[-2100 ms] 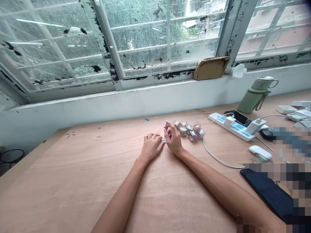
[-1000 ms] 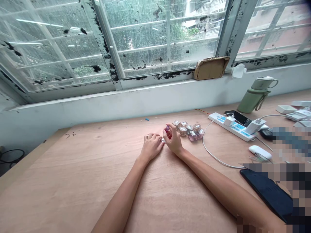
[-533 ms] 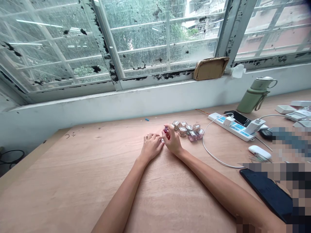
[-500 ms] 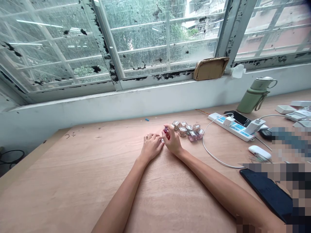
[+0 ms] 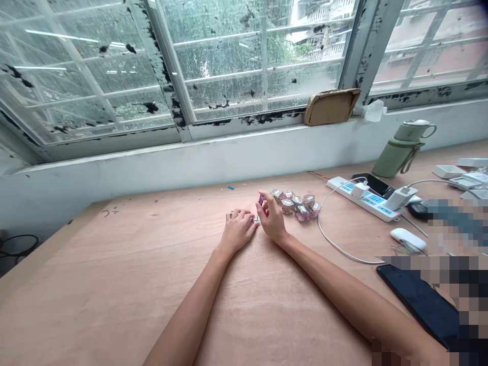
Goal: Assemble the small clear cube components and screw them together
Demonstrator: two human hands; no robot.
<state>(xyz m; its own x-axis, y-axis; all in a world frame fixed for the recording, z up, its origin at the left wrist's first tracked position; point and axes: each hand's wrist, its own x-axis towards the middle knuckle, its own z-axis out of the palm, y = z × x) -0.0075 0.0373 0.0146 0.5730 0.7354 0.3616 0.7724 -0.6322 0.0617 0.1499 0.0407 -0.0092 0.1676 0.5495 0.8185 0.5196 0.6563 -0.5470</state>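
Note:
My right hand (image 5: 273,219) grips a small screwdriver with a purple handle (image 5: 261,199), its thin shaft pointing down. Below the shaft, a small whitish piece (image 5: 256,220) lies on the wooden table (image 5: 160,284). My left hand (image 5: 239,230) rests palm down with its fingertips pressed at the left side of that piece, partly covering it. Just right of my right hand stand several small hexagonal clear containers (image 5: 287,205) with white labels on top.
A white power strip (image 5: 364,199) with chargers and a looping cable lies to the right. Beyond it stands a green bottle (image 5: 394,152). A white case (image 5: 407,239) and a dark phone (image 5: 417,305) lie near my right forearm. A blue bit (image 5: 231,187) is at the back.
My right hand has shifted slightly, and the screwdriver's handle stands a little higher, with more of its shaft showing. My left hand has stayed in place.

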